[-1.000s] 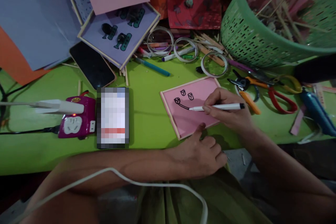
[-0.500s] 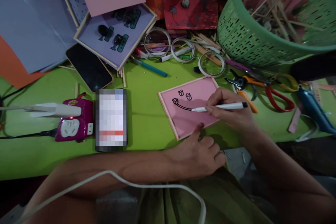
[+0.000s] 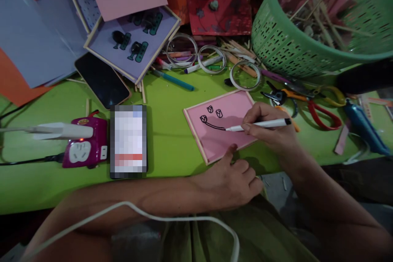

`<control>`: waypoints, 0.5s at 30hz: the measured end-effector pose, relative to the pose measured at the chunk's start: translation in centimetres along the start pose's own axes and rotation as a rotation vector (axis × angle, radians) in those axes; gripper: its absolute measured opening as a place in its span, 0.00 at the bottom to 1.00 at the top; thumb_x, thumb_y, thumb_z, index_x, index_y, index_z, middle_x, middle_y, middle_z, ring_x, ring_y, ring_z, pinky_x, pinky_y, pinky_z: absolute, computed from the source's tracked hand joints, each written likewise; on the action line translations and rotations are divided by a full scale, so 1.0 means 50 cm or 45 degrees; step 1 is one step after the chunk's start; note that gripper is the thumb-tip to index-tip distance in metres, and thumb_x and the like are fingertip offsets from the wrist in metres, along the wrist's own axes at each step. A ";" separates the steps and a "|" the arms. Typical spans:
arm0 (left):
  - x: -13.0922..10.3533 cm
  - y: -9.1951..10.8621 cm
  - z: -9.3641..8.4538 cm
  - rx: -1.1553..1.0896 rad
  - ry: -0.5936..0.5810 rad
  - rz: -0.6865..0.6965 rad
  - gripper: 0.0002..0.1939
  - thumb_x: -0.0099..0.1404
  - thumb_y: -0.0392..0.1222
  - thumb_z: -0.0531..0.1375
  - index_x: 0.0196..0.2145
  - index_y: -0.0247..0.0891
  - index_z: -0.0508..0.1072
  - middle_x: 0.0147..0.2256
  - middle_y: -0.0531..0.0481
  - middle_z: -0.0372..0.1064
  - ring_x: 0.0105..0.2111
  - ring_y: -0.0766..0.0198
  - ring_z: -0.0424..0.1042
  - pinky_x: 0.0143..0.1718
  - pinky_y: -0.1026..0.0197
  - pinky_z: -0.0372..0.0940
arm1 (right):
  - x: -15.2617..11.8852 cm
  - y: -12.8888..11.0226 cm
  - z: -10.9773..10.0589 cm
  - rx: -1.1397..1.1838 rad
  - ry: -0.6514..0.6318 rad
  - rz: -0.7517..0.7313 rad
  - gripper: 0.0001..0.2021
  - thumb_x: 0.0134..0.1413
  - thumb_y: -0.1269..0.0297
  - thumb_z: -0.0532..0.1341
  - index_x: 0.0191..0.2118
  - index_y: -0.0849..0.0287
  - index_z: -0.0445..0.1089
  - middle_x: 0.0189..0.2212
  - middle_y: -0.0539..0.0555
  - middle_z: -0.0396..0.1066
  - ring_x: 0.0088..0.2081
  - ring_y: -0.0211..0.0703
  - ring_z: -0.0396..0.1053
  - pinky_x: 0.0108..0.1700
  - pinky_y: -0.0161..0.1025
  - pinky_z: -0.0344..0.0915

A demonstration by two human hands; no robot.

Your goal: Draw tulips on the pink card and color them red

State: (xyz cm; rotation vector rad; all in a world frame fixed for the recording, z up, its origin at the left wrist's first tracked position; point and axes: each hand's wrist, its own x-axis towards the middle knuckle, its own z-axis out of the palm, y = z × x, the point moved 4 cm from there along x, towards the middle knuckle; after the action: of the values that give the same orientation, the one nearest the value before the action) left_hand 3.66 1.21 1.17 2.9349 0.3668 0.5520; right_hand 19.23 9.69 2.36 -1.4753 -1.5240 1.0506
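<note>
A pink board (image 3: 215, 139) with thin wooden strips along its edges lies on the green table. Small black flower buds and a curved double stem are drawn on it. In a pinch, my right hand (image 3: 267, 129) holds a white marker (image 3: 260, 125) with a black end, its tip touching the board at the stem's right end. My left hand (image 3: 235, 178) lies at the board's lower edge, one finger stretched onto it and holding it down. Its other fingers are curled at the table's front edge.
Left of the board lie a phone with a blurred screen (image 3: 128, 141), a dark phone (image 3: 102, 80) and a purple power socket (image 3: 86, 143). Behind are tape rolls (image 3: 245, 75), pens and a purple framed card (image 3: 123, 59). A green basket (image 3: 285, 49), pliers and red-handled scissors (image 3: 325, 116) stand right.
The marker tip has moved slightly right along the stem, and the drawn line is a little longer. My left hand stays on the board's edge. The whole view has shifted slightly.
</note>
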 end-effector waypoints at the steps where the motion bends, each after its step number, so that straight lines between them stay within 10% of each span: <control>1: 0.000 0.000 -0.001 -0.002 0.012 -0.004 0.10 0.77 0.35 0.57 0.34 0.39 0.71 0.27 0.56 0.66 0.30 0.63 0.65 0.58 0.34 0.70 | 0.000 0.000 0.000 0.007 0.005 0.002 0.13 0.55 0.58 0.74 0.26 0.52 0.71 0.23 0.49 0.67 0.24 0.41 0.61 0.26 0.41 0.55; 15: -0.001 -0.001 -0.001 -0.004 0.036 -0.007 0.10 0.76 0.35 0.58 0.34 0.39 0.71 0.28 0.56 0.66 0.30 0.62 0.65 0.59 0.34 0.69 | 0.004 -0.007 0.006 0.142 0.047 -0.005 0.18 0.53 0.50 0.77 0.27 0.52 0.72 0.21 0.49 0.70 0.22 0.39 0.62 0.24 0.40 0.57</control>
State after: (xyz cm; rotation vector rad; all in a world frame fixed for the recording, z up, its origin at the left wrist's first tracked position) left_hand 3.57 1.25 1.18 2.9252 0.3767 0.5933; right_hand 18.81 9.88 2.58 -1.4068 -1.4188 1.0822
